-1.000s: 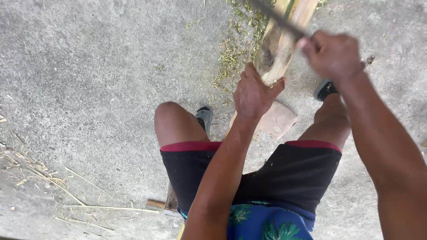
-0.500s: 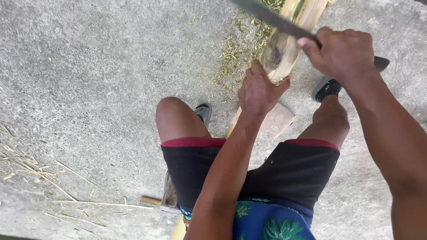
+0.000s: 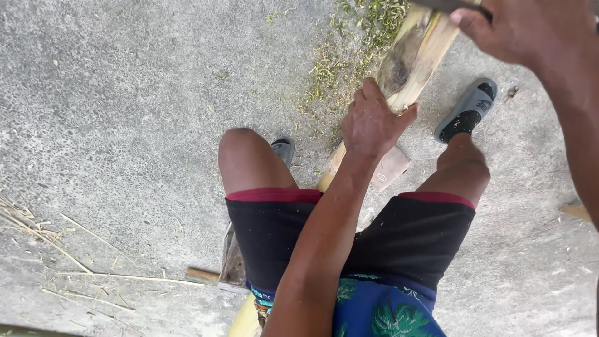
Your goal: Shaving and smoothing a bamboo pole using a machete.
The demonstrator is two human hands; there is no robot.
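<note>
Between the person's knees, a pale, round bamboo pole [image 3: 409, 59] slants from near left to far right over rough grey concrete [image 3: 125, 112]. The left hand [image 3: 372, 122] clasps its stripped, dark-stained shaft. The right hand [image 3: 518, 28], far right, is clenched around a dark blade handle [image 3: 446, 5]. Green shavings [image 3: 349, 56] litter the far ground; dry strips [image 3: 75, 274] lie near left.

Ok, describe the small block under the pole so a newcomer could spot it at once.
Start at the concrete floor between the two knees. The long pale bamboo pole runs there, gripped by the left hand. Just below that hand lies the block: flat, squarish, pinkish-brown, unlike the round pole.
</note>
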